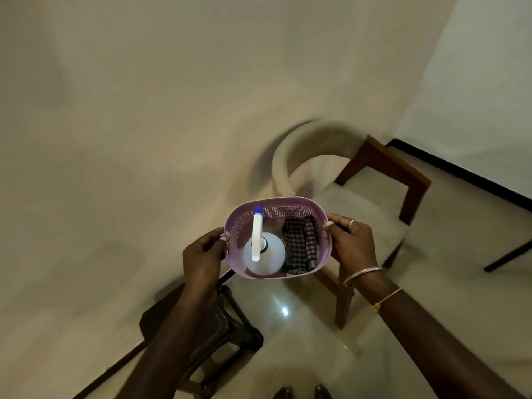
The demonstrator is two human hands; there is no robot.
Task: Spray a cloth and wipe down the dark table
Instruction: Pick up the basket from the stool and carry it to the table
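I hold a small lilac plastic basket (290,203) in the air in front of me. My left hand (203,256) grips its left rim and my right hand (352,243) grips its right rim. Inside the basket stands a clear spray bottle (272,256) with a white trigger head and a blue nozzle. A folded dark checked cloth (299,244) lies beside the bottle on the right. No dark table top shows clearly in this view.
A beige upholstered chair (365,214) with dark wooden arms and legs stands just behind the basket. A dark plastic stool (224,338) stands below my left forearm by the cream wall. The glossy tiled floor (288,326) lies beneath. My feet (302,393) show at the bottom edge.
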